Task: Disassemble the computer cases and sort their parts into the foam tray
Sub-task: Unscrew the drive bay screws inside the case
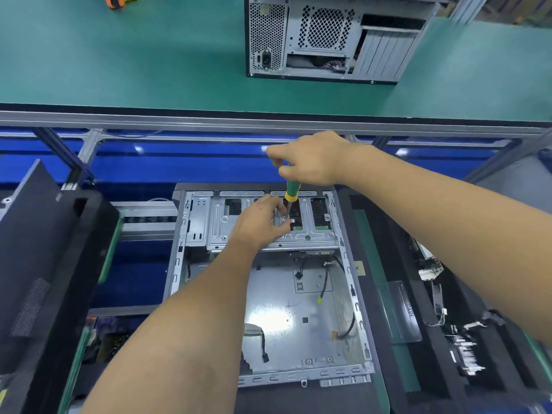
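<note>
An open grey computer case (298,318) lies flat in front of me, with loose cables on its floor. A metal drive cage (215,222) spans its far end. My right hand (310,159) grips the green and yellow handle of a screwdriver (290,194), held upright with its tip down on the cage. My left hand (260,221) rests on the cage and pinches the screwdriver's shaft near the tip. A black foam tray (430,330) to the right holds cables and small boards.
A second computer case (328,37) stands upright on the raised green shelf (119,61) beyond. A black side panel (33,258) leans at the left. A metal rail (209,119) edges the shelf. Blue surface lies underneath.
</note>
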A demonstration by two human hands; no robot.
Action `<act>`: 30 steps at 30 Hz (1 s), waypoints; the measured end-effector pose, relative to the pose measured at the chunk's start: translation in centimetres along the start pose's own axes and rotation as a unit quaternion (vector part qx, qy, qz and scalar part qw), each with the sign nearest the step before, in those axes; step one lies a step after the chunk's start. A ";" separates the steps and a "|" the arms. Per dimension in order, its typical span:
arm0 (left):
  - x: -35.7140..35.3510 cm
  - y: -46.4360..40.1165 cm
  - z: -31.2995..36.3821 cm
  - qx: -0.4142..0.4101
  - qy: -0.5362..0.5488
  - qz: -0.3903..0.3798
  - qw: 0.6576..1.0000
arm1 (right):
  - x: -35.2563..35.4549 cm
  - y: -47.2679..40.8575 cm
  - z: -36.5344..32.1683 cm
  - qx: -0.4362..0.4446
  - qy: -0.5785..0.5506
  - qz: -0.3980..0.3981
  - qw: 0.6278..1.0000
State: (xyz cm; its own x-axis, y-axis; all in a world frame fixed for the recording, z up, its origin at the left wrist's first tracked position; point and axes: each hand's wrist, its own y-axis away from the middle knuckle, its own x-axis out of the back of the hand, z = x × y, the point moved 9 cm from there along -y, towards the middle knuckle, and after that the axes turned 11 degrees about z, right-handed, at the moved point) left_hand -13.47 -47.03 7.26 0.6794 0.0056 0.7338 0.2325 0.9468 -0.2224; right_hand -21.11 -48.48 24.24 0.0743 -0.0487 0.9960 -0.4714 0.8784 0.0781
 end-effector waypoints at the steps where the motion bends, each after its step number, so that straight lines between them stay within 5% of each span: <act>1: 0.0 0.0 0.0 0.000 0.004 0.001 1.000 | -0.3 0.1 0.1 -0.008 -0.050 -0.016 0.999; 5: 0.1 0.1 0.1 -0.003 0.006 0.003 1.000 | -0.7 0.5 -0.4 -0.013 -0.184 -0.067 0.981; 11: 0.2 0.1 0.1 0.009 -0.002 0.000 1.000 | 0.1 0.2 0.4 -0.004 -0.001 0.007 1.000; 18: 0.3 0.1 0.1 0.004 0.003 0.007 1.000 | -0.3 0.7 0.7 -0.017 -0.095 -0.037 0.995; 25: 0.2 0.1 0.2 0.002 -0.005 0.005 1.000 | 0.6 0.6 1.3 0.004 0.067 0.032 0.997; 30: 0.3 0.1 0.1 0.003 -0.003 0.004 1.000 | -0.3 0.8 1.1 -0.026 -0.093 -0.024 0.995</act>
State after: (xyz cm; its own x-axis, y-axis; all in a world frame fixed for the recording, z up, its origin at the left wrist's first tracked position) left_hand -13.35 -46.88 7.53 0.6775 0.0159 0.7354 0.2227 0.9484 -0.2257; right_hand -22.44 -48.32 24.07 -0.0704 -0.1747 0.9821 -0.4249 0.8960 0.1289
